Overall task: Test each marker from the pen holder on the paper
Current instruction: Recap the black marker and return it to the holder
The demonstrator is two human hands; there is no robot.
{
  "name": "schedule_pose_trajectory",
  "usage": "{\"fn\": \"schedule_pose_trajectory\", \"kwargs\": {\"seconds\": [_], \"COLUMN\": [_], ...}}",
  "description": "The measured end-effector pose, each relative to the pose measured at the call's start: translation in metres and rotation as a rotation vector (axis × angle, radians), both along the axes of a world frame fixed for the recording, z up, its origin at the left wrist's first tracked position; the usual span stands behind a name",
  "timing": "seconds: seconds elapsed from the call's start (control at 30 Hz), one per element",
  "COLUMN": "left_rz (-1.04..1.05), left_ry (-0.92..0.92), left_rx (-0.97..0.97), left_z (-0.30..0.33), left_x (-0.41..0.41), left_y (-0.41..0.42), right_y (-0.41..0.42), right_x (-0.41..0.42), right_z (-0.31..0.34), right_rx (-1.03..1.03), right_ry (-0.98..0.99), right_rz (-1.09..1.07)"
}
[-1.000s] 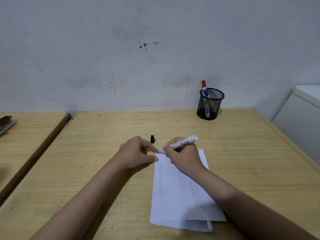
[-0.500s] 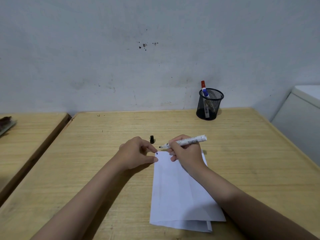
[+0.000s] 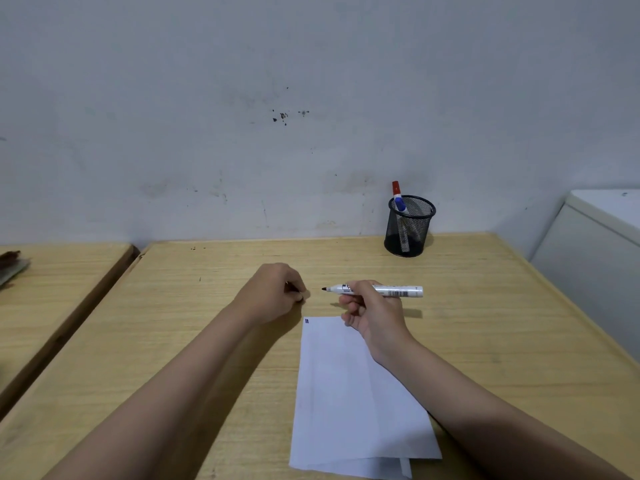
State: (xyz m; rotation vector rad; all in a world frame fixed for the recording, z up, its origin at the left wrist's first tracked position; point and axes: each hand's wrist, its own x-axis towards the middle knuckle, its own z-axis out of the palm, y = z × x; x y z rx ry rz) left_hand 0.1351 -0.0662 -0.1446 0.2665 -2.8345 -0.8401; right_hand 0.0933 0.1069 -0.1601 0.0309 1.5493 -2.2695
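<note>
My right hand (image 3: 372, 311) grips a white marker (image 3: 394, 291), uncapped and held level above the table, its black tip pointing left toward my left hand (image 3: 275, 294). The left hand's fingers are pinched on a small black cap (image 3: 292, 289), mostly hidden. The tip and the left hand are a short gap apart. A folded white paper (image 3: 346, 393) lies below the hands, with two short dark strokes (image 3: 307, 321) at its top left corner. The black mesh pen holder (image 3: 410, 230) stands at the back right with a red-capped marker (image 3: 395, 188) and a blue-capped marker (image 3: 400, 204).
The wooden table (image 3: 485, 323) ends at the wall behind. A second wooden table (image 3: 62, 289) adjoins on the left, with a gap between them. A white cabinet (image 3: 595, 258) stands beyond the right edge.
The right hand lifted the marker off the paper and turned it level. The left hand left the paper's corner and closed over the black cap that stood on the table.
</note>
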Motion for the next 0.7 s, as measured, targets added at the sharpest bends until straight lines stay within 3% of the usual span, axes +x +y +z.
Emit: {"fn": "schedule_pose_trajectory", "kwargs": {"seconds": [0.07,0.2,0.27,0.4,0.7], "left_rz": [0.063,0.029,-0.021,-0.067,-0.107], "left_ry": [0.063,0.136,0.146,0.159,0.178], "left_rx": [0.233,0.917,1.088,1.155,1.081], "left_z": [0.003,0.020,0.026,0.034,0.039], "left_x": [0.002,0.016,0.021,0.023,0.025], "left_y": [-0.002,0.004,0.011,0.024,0.033], "right_y": [0.004,0.018,0.023,0.027,0.034], "right_x": [0.001,0.006,0.009,0.010,0.005], "right_z": [0.006,0.024,0.033,0.039,0.049], "right_rx": [-0.007,0.035,0.006,-0.012,0.051], "right_ry": [0.078,0.343,0.418,0.497,0.542], "right_rz": [-0.031,-0.084,-0.089,-0.058,0.045]}}
